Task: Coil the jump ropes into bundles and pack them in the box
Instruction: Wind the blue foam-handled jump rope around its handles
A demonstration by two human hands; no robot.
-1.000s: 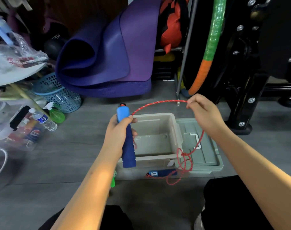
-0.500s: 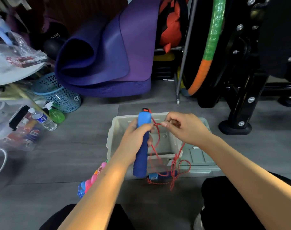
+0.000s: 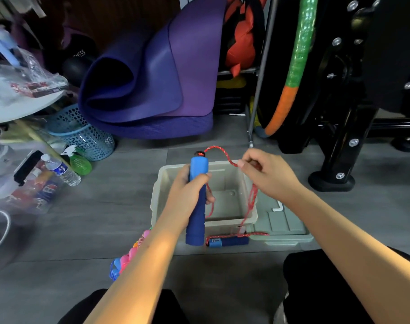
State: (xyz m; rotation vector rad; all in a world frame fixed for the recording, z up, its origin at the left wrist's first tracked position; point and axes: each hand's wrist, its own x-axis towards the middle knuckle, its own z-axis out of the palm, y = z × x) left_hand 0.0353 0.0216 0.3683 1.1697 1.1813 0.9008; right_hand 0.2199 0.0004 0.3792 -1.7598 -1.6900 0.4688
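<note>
The left hand (image 3: 187, 190) grips an upright blue foam-covered jump-rope handle (image 3: 197, 199), fingers curled round its middle, with the paler blue cap on top and the darker, ribbed sleeve hanging below the fist. Its long axis stands close to vertical, just in front of the near wall of the open, pale grey plastic box (image 3: 159, 183) on the grey floor (image 3: 105, 218). From the cap a red braided cord with white flecks (image 3: 219, 150) arches up and over to the right, where the right hand (image 3: 269, 176) pinches it between thumb and fingertips, level with the handle's top and just beside it.

That short span between cap and pinch is what the next wrap turns on: the cord lies to the right of the handle, so the right hand is the one placed to carry it round while the left holds the handle steady as a core. One strand already runs down under the left thumb against the sleeve. Below the right hand the cord drops slack over the box's right wall, doubled in loose loops, to the second blue handle (image 3: 227, 242) lying flat on the floor, long axis left to right, touching the box's front edge.

The grey-green plastic lid (image 3: 285, 228) lies flat beside the box on the right. A second rope of glossy pink and blue beads (image 3: 124, 260) lies on the floor partly hidden by the left forearm. The box looks empty, so I judge packing has not begun.
</note>
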